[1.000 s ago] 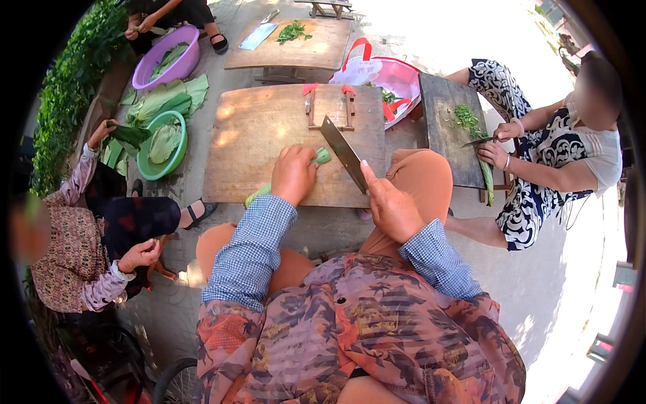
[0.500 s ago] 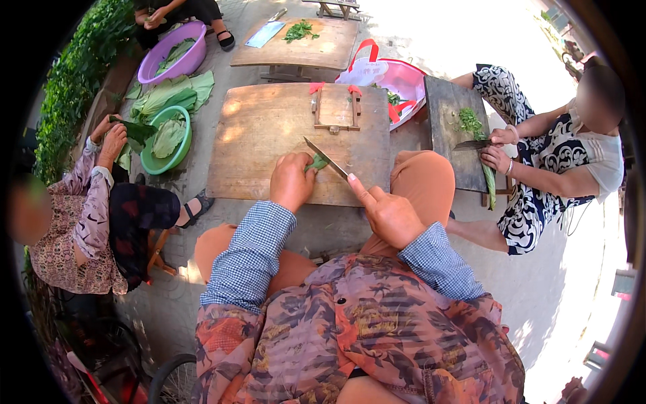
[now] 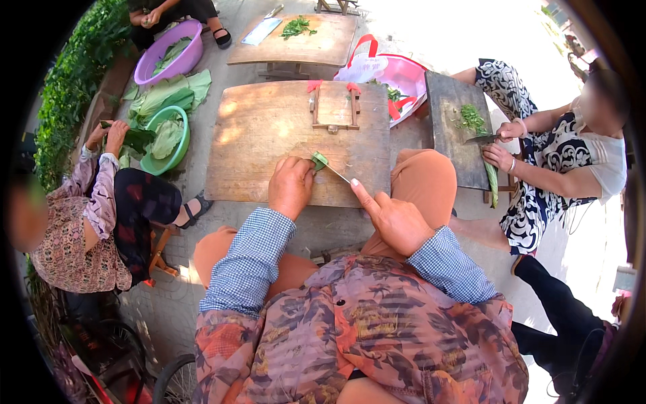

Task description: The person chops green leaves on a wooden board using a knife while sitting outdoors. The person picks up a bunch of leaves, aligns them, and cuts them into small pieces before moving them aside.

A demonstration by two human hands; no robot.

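Note:
Near the front edge of the wooden table (image 3: 256, 148), my left hand (image 3: 291, 186) is closed on a small bundle of green leaf (image 3: 319, 160), pressing it to the wood. My right hand (image 3: 398, 219) grips a knife (image 3: 338, 174), its forefinger stretched along the back of the blade. The blade points away to the left, and its tip end lies at the leaf bundle just beyond my left fingers. The knife's handle is hidden inside my right hand. Both my forearms wear blue checked sleeve covers.
A folded wooden frame (image 3: 335, 126) is fixed on the table's far part. At right, a person cuts greens on a dark board (image 3: 447, 151); at left, another handles leaves over a green basin (image 3: 180, 151). Beyond stand a purple basin (image 3: 192, 57), another table (image 3: 330, 40) and a pink bag (image 3: 410, 77).
The knife blade has come down and turned edge-on at the leaf bundle, which shows more beside my left fingers. Another person's dark-clothed legs have appeared at lower right.

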